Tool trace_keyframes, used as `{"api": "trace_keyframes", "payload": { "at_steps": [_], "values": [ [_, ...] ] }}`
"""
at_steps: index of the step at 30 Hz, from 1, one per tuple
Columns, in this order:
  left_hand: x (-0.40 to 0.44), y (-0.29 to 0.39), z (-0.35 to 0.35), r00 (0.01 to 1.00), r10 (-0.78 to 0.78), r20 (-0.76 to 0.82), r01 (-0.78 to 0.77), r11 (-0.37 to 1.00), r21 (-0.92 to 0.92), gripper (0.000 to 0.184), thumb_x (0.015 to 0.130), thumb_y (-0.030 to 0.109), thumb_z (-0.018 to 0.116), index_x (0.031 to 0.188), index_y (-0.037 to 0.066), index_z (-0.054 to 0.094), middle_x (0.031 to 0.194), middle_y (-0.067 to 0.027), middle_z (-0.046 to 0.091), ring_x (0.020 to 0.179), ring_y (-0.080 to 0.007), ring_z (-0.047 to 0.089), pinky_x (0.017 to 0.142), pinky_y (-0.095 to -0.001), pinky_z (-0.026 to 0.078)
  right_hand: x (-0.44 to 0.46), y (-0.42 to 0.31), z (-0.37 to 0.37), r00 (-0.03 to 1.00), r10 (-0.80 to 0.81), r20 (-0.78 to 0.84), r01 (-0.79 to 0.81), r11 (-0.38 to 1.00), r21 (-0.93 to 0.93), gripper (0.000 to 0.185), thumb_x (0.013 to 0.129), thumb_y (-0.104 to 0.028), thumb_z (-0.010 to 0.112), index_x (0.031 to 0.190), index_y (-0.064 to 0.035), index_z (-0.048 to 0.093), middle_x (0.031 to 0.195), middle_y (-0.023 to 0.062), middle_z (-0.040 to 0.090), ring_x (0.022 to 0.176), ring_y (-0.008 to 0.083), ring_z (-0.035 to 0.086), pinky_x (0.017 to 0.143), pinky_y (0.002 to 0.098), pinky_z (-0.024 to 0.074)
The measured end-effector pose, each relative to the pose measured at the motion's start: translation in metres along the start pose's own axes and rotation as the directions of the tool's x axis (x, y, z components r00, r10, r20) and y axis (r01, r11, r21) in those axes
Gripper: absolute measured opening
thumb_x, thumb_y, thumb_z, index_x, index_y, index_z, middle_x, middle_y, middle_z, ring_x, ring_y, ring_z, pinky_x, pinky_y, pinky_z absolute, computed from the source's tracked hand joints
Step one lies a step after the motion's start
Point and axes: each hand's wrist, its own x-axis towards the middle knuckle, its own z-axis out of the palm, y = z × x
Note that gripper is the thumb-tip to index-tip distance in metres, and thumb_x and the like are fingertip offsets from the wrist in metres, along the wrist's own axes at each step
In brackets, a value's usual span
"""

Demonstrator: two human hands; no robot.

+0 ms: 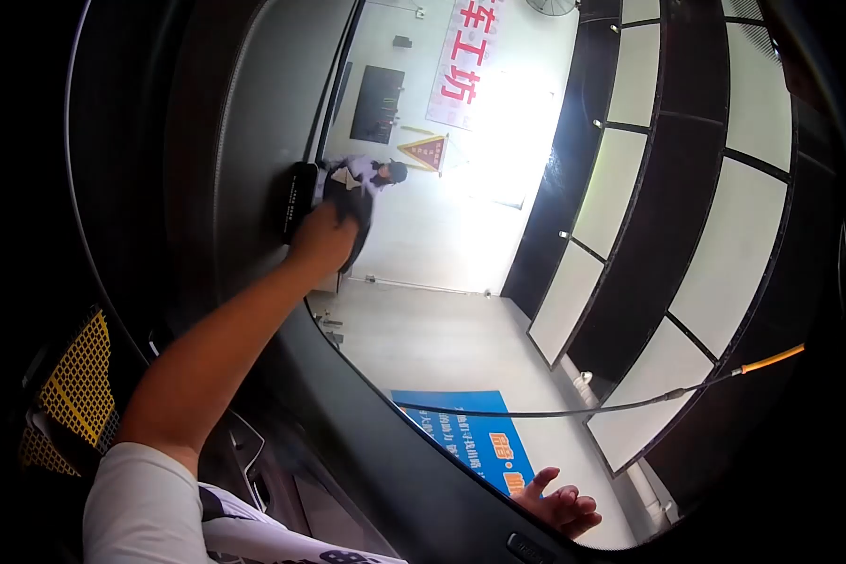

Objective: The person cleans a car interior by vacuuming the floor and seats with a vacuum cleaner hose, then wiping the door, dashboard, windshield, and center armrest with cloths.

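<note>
The view lies on its side, looking out through a car windscreen. My left arm reaches up from the lower left, and my left hand [327, 237] is closed at the glass by the dashboard. In its fingers is a dark, blurred object [355, 211] whose kind I cannot make out. Right beside that hand is a black box with small white lettering [299, 202]. At the lower right, my right hand [566, 508] shows past the dark pillar trim, its fingers apart and loosely curled, holding nothing. The right wrist and arm are hidden.
The dark dashboard [263, 103] runs along the left, and the pillar trim [395, 442] crosses below. A thin black cable [555, 414] with an orange section spans the window. Beyond the glass are a person [352, 174], a blue poster [470, 428] and ceiling light panels [616, 193].
</note>
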Motion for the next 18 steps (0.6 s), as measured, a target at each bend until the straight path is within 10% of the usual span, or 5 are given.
{"api": "trace_keyframes", "payload": {
  "at_steps": [2, 8, 12, 15, 18],
  "values": [
    [-0.012, 0.008, -0.023, 0.965, -0.242, 0.101, 0.212, 0.946, 0.245, 0.038, 0.088, 0.026, 0.055, 0.114, -0.002, 0.054, 0.108, -0.0281, 0.061, 0.101, -0.0457, 0.058, 0.089, -0.0455, 0.047, 0.001, 0.001, -0.003, 1.0, 0.0, 0.003, 0.0, 1.0, -0.019, 0.047, 0.095, -0.039, 0.055, 0.133, -0.0111, 0.05, 0.118, 0.0047, 0.058, 0.106, 0.0175, 0.058, 0.102, 0.0533, 0.0399],
    [-0.089, 0.023, -0.053, 0.986, -0.097, -0.133, 0.121, 0.974, 0.189, 0.048, 0.086, 0.03, 0.059, 0.118, -0.003, 0.049, 0.109, -0.0283, 0.059, 0.105, -0.0479, 0.055, 0.089, -0.0482, 0.045, -0.005, 0.006, -0.022, 0.999, -0.016, -0.039, 0.017, 0.999, 0.03, 0.053, 0.092, -0.043, 0.059, 0.133, -0.0119, 0.051, 0.128, 0.0046, 0.057, 0.107, 0.0167, 0.058, 0.101, 0.0546, 0.0407],
    [-0.143, 0.018, -0.09, 0.871, 0.482, -0.095, -0.343, 0.735, 0.585, 0.039, 0.081, 0.03, 0.065, 0.108, 0.003, 0.059, 0.105, -0.0204, 0.062, 0.109, -0.0394, 0.057, 0.091, -0.0487, 0.042, -0.01, 0.011, -0.018, 0.993, -0.046, -0.107, 0.049, 0.999, 0.024, 0.049, 0.093, -0.041, 0.057, 0.132, -0.0122, 0.052, 0.13, 0.0045, 0.056, 0.107, 0.0171, 0.057, 0.1, 0.0547, 0.0415],
    [-0.182, 0.072, -0.124, 0.81, 0.585, -0.032, -0.393, 0.584, 0.71, 0.028, 0.078, 0.033, 0.068, 0.09, 0.008, 0.063, 0.1, -0.0164, 0.065, 0.106, -0.0334, 0.061, 0.093, -0.0484, 0.04, -0.008, 0.014, -0.014, 0.997, -0.05, -0.064, 0.057, 0.992, 0.111, 0.045, 0.095, -0.04, 0.054, 0.132, -0.0138, 0.053, 0.132, 0.0054, 0.056, 0.108, 0.0182, 0.057, 0.101, 0.0547, 0.0399],
    [-0.215, 0.094, -0.145, 0.983, -0.123, 0.134, -0.05, 0.525, 0.849, 0.033, 0.083, 0.04, 0.065, 0.077, 0.008, 0.062, 0.089, -0.0147, 0.068, 0.093, -0.0299, 0.067, 0.085, -0.0459, 0.047, -0.006, 0.009, -0.017, 0.999, -0.026, 0.042, 0.02, 0.992, 0.124, 0.042, 0.097, -0.038, 0.051, 0.132, -0.016, 0.054, 0.135, 0.0055, 0.054, 0.111, 0.0193, 0.056, 0.103, 0.0555, 0.0377]
  ]
}}
